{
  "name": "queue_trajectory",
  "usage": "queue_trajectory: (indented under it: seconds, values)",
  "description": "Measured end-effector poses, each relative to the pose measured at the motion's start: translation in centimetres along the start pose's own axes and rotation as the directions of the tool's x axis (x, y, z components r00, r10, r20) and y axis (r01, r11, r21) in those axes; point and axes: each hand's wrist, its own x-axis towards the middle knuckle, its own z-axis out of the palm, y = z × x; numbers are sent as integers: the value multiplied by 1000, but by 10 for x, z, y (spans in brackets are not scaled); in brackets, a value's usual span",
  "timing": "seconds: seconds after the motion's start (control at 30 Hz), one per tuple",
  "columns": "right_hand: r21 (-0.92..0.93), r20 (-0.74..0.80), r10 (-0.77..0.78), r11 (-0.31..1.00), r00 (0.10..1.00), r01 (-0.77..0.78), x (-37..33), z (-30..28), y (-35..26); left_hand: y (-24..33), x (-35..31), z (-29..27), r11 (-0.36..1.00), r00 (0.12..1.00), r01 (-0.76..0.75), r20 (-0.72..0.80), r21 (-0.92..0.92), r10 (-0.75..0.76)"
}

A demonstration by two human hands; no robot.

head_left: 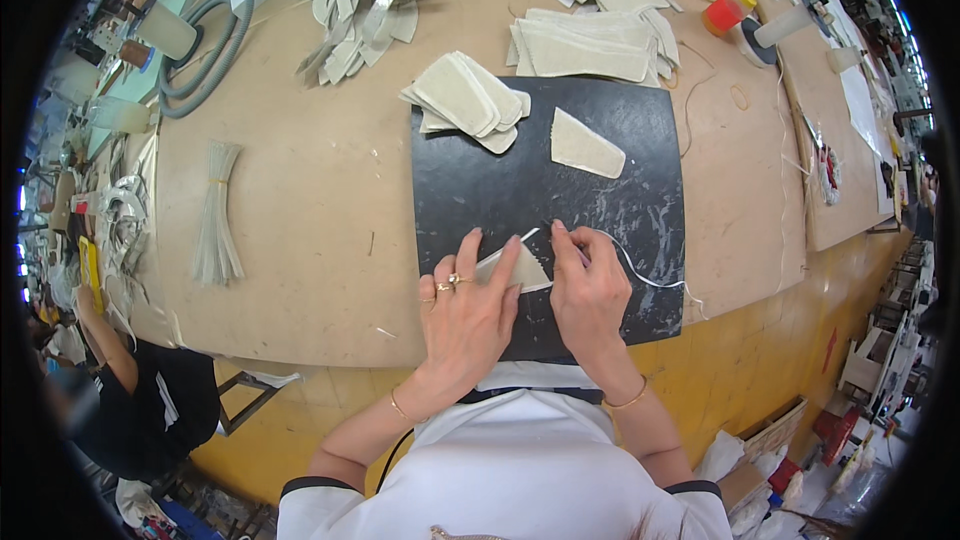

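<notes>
My left hand lies flat with its fingers spread over a beige fabric piece, pressing it on a black mat. The fingers cover much of that piece. Just to the right, the fingers of my right hand are pinched on a thin white strip, whose tail curves away over the mat's right edge. A short white end shows between the two hands. Farther up the mat lie a single beige piece and a fanned stack of beige pieces.
Piles of beige pieces and curved strips cover the table's far side. A tied bundle of pale strips lies left, near a grey hose. Bottles stand far right. Another person is at the left.
</notes>
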Motion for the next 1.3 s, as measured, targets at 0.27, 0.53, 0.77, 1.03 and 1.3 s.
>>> queue_trajectory:
  seconds: [0.27,0.53,0.77,1.03,1.3]
  values:
    - [157,-31,391,911,920,-381,7,-43,9,-49,4,-8,940,960,229,-104,-252,-262]
    - [-45,309,438,893,844,-448,31,-57,33,-73,10,-11,849,987,87,-71,-522,-144]
    - [-89,377,450,888,810,-452,30,-56,33,-76,8,-16,845,971,231,59,-482,-232]
    - [291,465,414,763,782,-577,41,-67,44,-48,16,-18,950,970,-239,-16,-203,241]
    - [493,409,340,699,847,-518,57,-66,57,-13,51,-7,994,993,48,-114,96,-37]
